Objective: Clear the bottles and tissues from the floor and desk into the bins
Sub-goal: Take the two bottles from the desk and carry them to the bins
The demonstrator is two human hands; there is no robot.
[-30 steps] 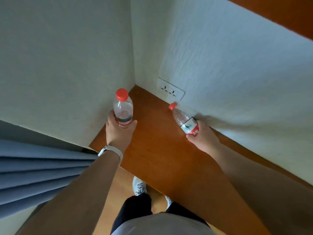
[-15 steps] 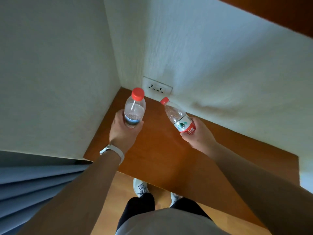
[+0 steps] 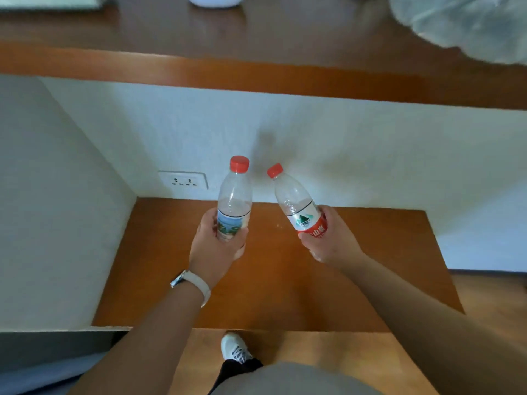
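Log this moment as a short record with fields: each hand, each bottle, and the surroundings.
Left hand: left hand grips blue-label bottle, near upright
Right hand: right hand grips red-label bottle, tilted leftward
Bottles: red-capped, apart, not touching
Below: wooden ledge
Wall: wall socket, left of the bottles

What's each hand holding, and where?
Left hand grips the blue-label bottle round its lower body; right hand grips the red-label bottle round its base.

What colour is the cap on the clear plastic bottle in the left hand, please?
Red cap; head view.
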